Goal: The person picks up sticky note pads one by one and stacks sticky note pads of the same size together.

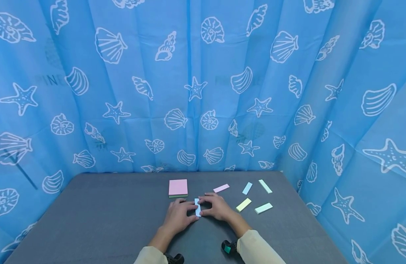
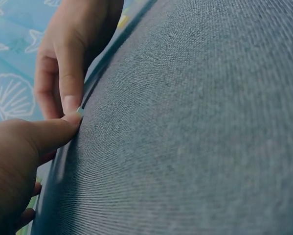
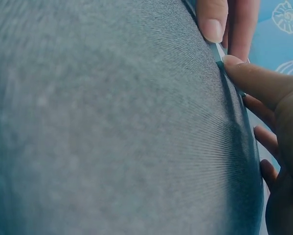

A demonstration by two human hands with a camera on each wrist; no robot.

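A narrow light-blue sticky-note pad lies lengthwise between the two hands, close over the grey table. My left hand pinches its left edge with thumb and fingers. From the other side my right hand pinches the right edge. In the right wrist view a thin end of the pad shows between both thumbs; the fingers hide most of the rest. The left wrist view has the two thumb tips meeting at the pad's small pale corner.
Behind the hands sits a square sticky-note stack, pink on top with green below. To the right lie a pink strip, blue strip, yellow strip and two pale green strips. A blue shell-print curtain borders the table.
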